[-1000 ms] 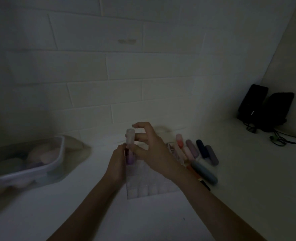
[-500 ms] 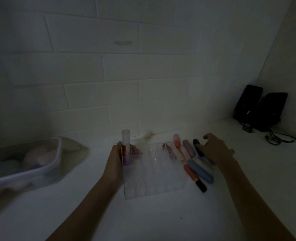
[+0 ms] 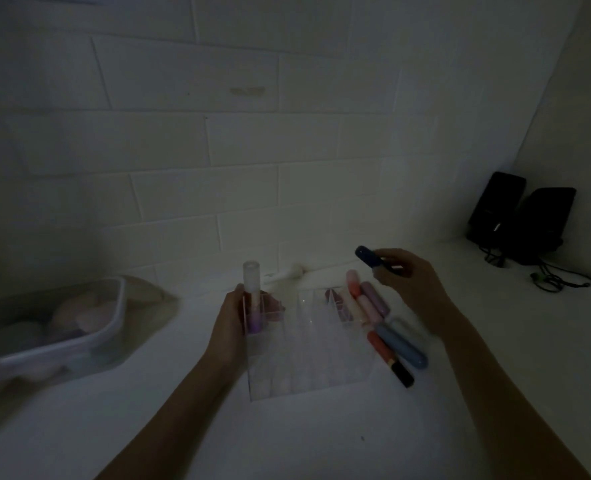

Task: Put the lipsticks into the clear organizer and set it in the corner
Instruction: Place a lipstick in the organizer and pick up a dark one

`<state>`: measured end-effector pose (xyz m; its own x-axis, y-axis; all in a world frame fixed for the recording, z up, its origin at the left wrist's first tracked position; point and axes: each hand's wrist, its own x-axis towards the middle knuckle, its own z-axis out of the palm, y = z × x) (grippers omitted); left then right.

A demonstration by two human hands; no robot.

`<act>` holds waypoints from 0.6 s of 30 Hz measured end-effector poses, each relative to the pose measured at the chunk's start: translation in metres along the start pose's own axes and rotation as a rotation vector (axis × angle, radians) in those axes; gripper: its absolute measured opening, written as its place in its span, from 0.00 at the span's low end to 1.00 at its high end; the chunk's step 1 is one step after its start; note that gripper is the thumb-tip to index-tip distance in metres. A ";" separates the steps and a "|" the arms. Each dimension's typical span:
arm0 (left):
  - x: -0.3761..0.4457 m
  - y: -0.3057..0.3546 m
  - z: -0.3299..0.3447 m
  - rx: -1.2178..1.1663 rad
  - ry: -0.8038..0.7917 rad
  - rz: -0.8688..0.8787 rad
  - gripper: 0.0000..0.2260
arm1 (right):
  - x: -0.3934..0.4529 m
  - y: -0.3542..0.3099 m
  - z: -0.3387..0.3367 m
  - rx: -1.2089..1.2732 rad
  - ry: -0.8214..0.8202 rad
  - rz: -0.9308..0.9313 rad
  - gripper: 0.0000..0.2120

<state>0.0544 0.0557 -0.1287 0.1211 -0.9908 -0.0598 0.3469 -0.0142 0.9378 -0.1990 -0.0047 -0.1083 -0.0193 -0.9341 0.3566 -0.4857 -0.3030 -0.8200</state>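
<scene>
The clear organizer point(image 3: 308, 372) stands on the white counter in the middle of the dim view. A purple lipstick with a clear cap point(image 3: 252, 299) stands upright in its back left slot. My left hand point(image 3: 228, 327) grips the organizer's left side. My right hand point(image 3: 408, 282) hovers above the counter to the right, shut on a dark blue lipstick point(image 3: 370, 257). Several loose lipsticks lie beside the organizer's right wall: a pink one point(image 3: 351, 284), a lilac one point(image 3: 375, 297), a blue one point(image 3: 403, 346) and a red-and-black one point(image 3: 389, 358).
A clear plastic tub point(image 3: 79, 344) with pale round items sits at the left. Two black speakers point(image 3: 519, 216) with cables stand in the far right corner. A tiled wall runs close behind the organizer.
My right hand let go of the purple lipstick, reached right to the loose ones, and has lifted the dark blue lipstick off the counter. My left hand stays on the organizer.
</scene>
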 end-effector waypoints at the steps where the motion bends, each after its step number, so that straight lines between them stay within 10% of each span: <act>1: 0.000 0.000 0.000 -0.004 0.021 0.000 0.24 | 0.000 -0.008 0.000 0.055 -0.038 -0.019 0.12; 4: -0.002 -0.004 -0.003 0.120 0.130 0.203 0.16 | -0.002 -0.028 0.008 0.091 -0.089 -0.068 0.15; 11: -0.013 0.019 -0.010 1.104 0.128 1.316 0.15 | -0.016 -0.075 0.036 0.243 -0.256 -0.211 0.08; 18: -0.005 0.013 -0.013 1.252 0.059 1.451 0.11 | -0.019 -0.081 0.044 0.427 -0.286 -0.137 0.15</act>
<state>0.0703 0.0619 -0.1204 -0.3041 -0.3248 0.8956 -0.8005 0.5967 -0.0554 -0.1206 0.0296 -0.0689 0.2876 -0.8765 0.3860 -0.0664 -0.4203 -0.9049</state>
